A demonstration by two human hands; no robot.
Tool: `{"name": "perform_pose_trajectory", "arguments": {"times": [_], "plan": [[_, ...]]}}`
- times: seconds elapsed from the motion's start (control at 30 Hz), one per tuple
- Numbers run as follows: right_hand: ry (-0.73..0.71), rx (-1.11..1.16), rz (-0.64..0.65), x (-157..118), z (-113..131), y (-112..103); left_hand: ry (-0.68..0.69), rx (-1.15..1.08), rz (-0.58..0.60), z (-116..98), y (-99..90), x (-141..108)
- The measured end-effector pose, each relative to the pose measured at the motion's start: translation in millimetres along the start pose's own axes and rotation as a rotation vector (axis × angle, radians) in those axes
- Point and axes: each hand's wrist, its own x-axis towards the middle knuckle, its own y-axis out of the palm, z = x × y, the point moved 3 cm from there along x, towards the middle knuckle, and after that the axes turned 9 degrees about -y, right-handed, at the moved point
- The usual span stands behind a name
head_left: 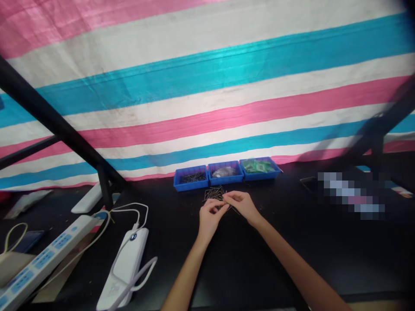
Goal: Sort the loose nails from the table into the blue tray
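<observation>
My left hand [210, 213] and my right hand [242, 204] meet over the black table, fingertips pinched close together. Whatever sits between the fingertips is too small to make out. Just beyond them lies a loose pile of thin brass-coloured metal pins [213, 192], perhaps screws or nails, partly hidden by my fingers. Behind the pile stand three blue trays in a row. Dark thin pieces fill the left tray [190, 186], clear plastic bags lie in the middle tray [241, 176], and green packets are in the right tray [263, 176].
A white power bank [125, 263] with cables lies left on the table [233, 268], beside a long power strip [48, 255]. Black frame bars [58, 125] rise at left and right. A striped sheet [207, 99] hangs behind. A dark phone-like object [309, 184] lies right, near a blurred patch.
</observation>
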Motion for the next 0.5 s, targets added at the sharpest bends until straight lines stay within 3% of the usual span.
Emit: {"name": "perform_pose_trajectory", "arguments": {"times": [0.23, 0.5], "plan": [[-0.047, -0.080, -0.033, 0.9, -0.5, -2.2, -0.009, -0.059, -0.087, -3.4, -5.9, 0.5], [-0.142, -0.249, 0.117, -6.3, 4.6, 12.2, -0.020, -0.119, -0.138, -3.1, -9.7, 2.0]]}}
